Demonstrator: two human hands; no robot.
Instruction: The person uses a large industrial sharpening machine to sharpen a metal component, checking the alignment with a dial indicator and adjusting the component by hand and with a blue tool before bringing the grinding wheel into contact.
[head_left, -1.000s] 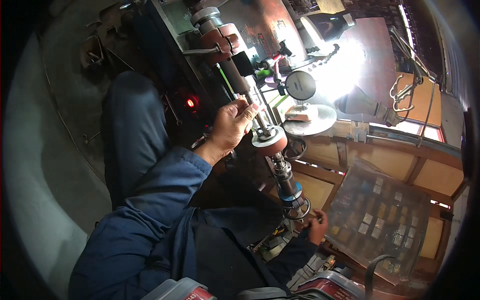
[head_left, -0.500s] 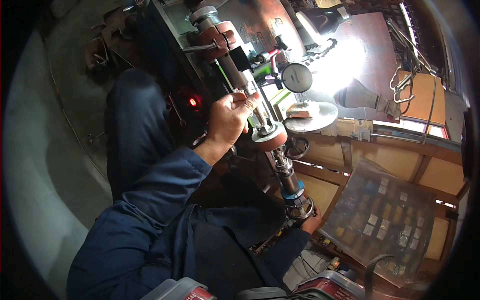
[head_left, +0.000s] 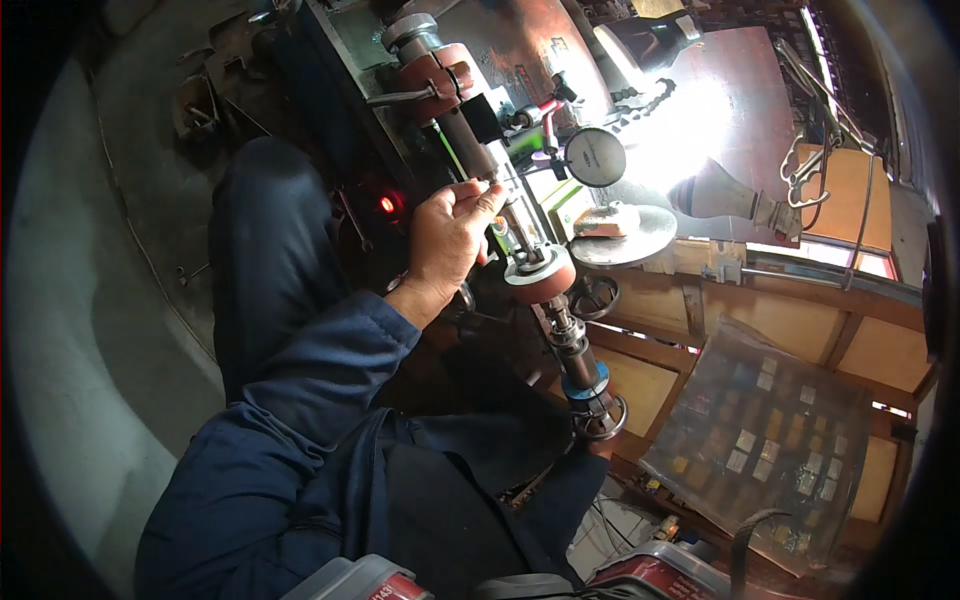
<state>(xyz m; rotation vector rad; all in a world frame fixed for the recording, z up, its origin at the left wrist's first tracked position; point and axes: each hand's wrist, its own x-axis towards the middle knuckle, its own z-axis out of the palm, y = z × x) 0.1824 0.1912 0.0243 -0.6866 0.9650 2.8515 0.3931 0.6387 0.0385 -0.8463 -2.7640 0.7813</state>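
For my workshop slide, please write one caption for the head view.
Left hand pinching a slim metal shaft, right hand at a handwheel, a dial gauge nearby.

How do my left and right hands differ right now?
Your left hand is mostly in view; your right hand is largely hidden. The left pinches at the slim metal shaft, while the right is at the handwheel, its grip unclear. Both emerge from dark blue sleeves.
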